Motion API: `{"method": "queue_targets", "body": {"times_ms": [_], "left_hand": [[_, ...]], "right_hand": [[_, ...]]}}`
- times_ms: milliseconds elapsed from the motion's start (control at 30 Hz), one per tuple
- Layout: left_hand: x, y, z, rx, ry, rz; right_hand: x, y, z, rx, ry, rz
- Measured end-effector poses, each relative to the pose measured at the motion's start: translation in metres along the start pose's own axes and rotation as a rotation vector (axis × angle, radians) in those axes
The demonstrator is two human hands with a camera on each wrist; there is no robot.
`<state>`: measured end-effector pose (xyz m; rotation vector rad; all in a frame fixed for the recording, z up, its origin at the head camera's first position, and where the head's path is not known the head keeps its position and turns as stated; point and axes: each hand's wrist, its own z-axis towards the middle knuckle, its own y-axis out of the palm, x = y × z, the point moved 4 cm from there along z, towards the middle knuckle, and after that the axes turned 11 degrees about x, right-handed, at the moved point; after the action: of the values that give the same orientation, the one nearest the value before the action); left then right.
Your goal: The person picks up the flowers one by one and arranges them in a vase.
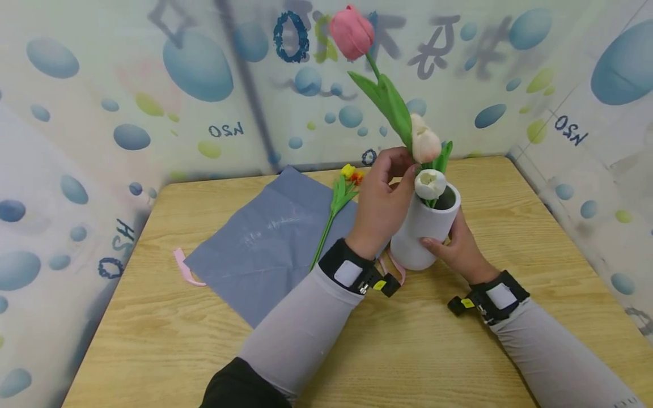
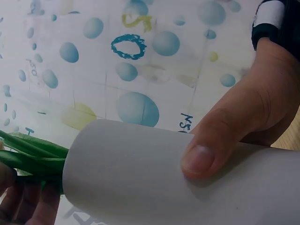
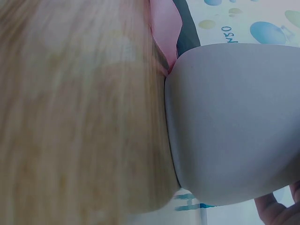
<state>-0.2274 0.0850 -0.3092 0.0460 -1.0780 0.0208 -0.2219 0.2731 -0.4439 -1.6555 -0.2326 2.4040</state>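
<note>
In the head view my left hand (image 1: 384,198) is at the mouth of a white vase (image 1: 420,226), thumb and fingers pinching the stem of a tall pink tulip (image 1: 352,33). Two white tulips, one higher (image 1: 425,140) and one low at the rim (image 1: 430,185), stand in the vase. My right hand (image 1: 461,249) grips the vase low on its right side, thumb across the front. The left wrist view shows green stems (image 2: 35,157) entering the vase, with left fingers (image 2: 44,204) around them. The vase base meets the table in the right wrist view.
A grey-blue sheet (image 1: 265,238) lies flat on the wooden table (image 1: 418,351). On it rests a yellow and orange flower with a green stem (image 1: 326,226). Pink ribbon (image 1: 185,266) shows at the sheet's left corner and beside the vase. Patterned walls (image 1: 199,68) stand behind and at both sides.
</note>
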Motion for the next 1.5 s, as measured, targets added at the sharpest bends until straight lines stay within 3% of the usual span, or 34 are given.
{"method": "queue_targets", "body": {"times_ms": [467,900,1167,1367,1500], "left_hand": [[-0.001,0.006,-0.005,-0.066,0.048,0.111],[-0.001,0.003,-0.007,-0.069,0.115,0.219],[-0.007,0.005,-0.007,-0.121,0.127,0.338],[-0.01,0.004,-0.008,-0.085,0.057,0.253],[-0.01,0.003,-0.009,-0.067,0.05,0.226]], "right_hand": [[0.001,0.0,0.0,-0.003,-0.016,0.028],[0.002,-0.001,0.002,-0.004,-0.03,0.036],[0.002,-0.002,0.001,-0.007,-0.023,0.029],[0.001,-0.001,0.0,-0.008,-0.021,0.025],[0.001,-0.001,0.0,-0.003,-0.02,0.023]]}}
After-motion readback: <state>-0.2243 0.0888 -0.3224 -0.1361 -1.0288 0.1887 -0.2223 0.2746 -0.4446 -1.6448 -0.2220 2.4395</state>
